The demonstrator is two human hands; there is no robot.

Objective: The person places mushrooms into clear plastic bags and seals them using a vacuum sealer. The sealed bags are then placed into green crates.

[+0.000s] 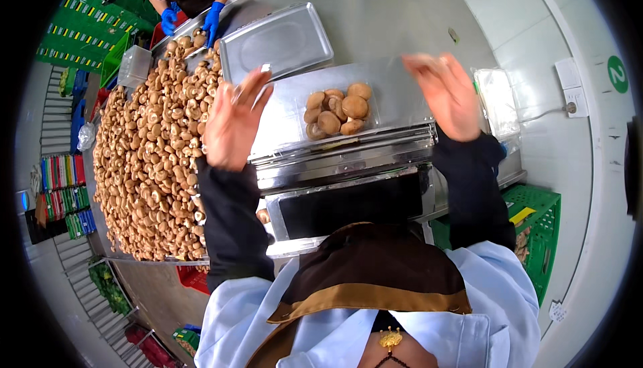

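Note:
A clear plastic tray (376,108) of brown mushrooms (354,106) sits on a flat metal platform (278,116) in front of me. My left hand (233,121) is raised to the left of it, fingers stretched out, beside the large mushroom heap (157,153). A small white spot shows by its fingertips; I cannot make out what it is. To the tray's right, my right hand (447,93) hangs in the air with extended, blurred fingers and nothing visible in it. Neither hand touches the tray.
Behind the platform lies an empty shallow metal tray (276,41). A co-worker's blue-gloved hands (213,23) reach into the heap's far end. A dark panel (351,207) is below the platform. Clear plastic packaging (497,103) lies at right, above a green crate (536,234).

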